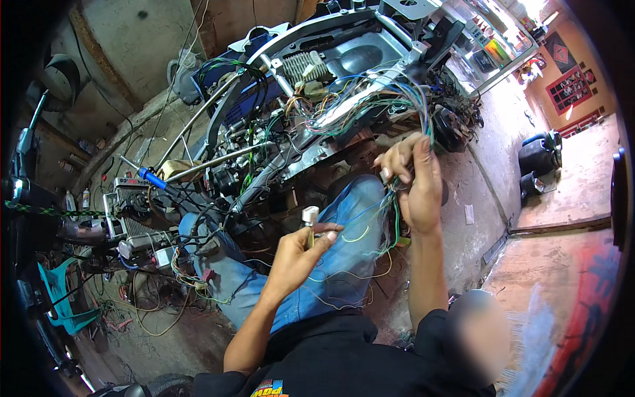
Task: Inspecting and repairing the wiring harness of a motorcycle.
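Note:
My left hand (297, 257) is closed on a white plug connector (310, 214) with yellow wire running from it, held upright above my jeans. My right hand (418, 182) is raised, with its fingers curled round a bundle of coloured wires (426, 112) that comes over from the motorcycle frame (264, 56). Below that hand hang loose wire ends (397, 215), green, blue and yellow, some lying across my lap. A thick wiring harness (370, 109) of many colours runs along the frame in front of me. Part of the bundle is hidden by my right fingers.
At the left stand a radiator (135, 198) and a blue handlebar grip (152, 177) among cables. A teal plastic piece (63, 301) lies on the floor, near tangled loose wires (155, 311). A glass display case (489, 49) stands at the back right, with a black object (539, 159) closer by.

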`<action>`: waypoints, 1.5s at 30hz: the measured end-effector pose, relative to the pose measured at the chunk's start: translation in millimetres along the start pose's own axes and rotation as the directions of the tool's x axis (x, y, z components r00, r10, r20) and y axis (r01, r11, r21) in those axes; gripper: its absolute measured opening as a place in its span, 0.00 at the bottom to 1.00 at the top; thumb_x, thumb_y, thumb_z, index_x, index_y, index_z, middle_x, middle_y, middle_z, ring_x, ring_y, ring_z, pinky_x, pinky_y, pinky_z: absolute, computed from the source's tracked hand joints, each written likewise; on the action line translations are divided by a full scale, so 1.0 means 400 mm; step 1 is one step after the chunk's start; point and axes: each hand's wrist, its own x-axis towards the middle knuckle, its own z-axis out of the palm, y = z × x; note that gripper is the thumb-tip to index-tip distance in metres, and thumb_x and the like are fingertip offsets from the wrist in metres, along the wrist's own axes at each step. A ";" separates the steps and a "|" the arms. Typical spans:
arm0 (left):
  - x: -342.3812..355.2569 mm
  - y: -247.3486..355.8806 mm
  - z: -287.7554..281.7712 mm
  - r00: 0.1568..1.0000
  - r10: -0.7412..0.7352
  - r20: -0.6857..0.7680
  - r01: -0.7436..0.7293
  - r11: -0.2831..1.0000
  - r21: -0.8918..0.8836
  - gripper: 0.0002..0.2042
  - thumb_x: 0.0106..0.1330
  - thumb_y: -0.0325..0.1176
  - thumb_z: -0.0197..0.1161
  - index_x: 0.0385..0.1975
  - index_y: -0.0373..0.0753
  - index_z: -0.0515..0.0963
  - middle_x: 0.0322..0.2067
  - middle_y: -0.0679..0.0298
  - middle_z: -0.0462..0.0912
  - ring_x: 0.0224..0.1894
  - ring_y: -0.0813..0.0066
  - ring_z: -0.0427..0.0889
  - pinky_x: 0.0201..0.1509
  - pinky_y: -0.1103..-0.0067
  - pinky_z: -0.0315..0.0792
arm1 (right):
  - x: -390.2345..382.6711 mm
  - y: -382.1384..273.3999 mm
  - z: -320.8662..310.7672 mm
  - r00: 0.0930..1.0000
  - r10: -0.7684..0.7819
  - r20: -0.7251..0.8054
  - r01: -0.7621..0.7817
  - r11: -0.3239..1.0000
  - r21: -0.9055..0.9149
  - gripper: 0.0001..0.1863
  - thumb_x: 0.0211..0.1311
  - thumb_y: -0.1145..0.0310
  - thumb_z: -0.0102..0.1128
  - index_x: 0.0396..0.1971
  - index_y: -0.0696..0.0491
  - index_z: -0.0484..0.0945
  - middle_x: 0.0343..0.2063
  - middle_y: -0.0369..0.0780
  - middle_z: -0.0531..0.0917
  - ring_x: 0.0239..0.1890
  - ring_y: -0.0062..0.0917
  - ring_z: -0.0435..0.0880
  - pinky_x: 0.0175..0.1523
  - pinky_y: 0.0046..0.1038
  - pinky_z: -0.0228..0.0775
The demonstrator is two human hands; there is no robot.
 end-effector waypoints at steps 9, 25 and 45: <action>-0.004 -0.037 -0.052 0.993 -0.047 -0.111 0.031 0.989 -0.144 0.19 0.73 0.36 0.64 0.61 0.38 0.79 0.18 0.80 0.68 0.18 0.92 0.60 0.22 0.85 0.51 | 0.118 -0.199 -0.057 0.983 -0.100 0.152 0.177 0.713 -0.678 0.19 0.75 0.54 0.59 0.33 0.56 0.78 0.26 0.27 0.73 0.30 0.10 0.66 0.36 0.17 0.60; -0.056 -0.164 -0.041 0.933 -0.143 0.329 0.011 0.928 0.373 0.25 0.72 0.54 0.61 0.29 0.34 0.84 0.16 0.63 0.72 0.22 0.80 0.67 0.28 0.72 0.64 | 0.311 -0.299 -0.112 0.742 -0.331 0.583 0.604 -0.049 -0.796 0.12 0.70 0.65 0.59 0.45 0.57 0.78 0.38 0.46 0.79 0.44 0.43 0.77 0.50 0.37 0.68; -0.503 -0.161 -0.583 0.810 0.578 0.094 -0.405 0.668 -0.624 0.19 0.60 0.34 0.71 0.08 0.36 0.77 0.05 0.64 0.73 0.03 0.75 0.63 0.10 0.76 0.56 | 0.444 -0.151 -0.536 0.958 0.241 -0.157 -0.224 0.287 -0.931 0.33 0.61 0.32 0.63 0.31 0.53 0.88 0.18 0.28 0.78 0.21 0.11 0.69 0.29 0.22 0.57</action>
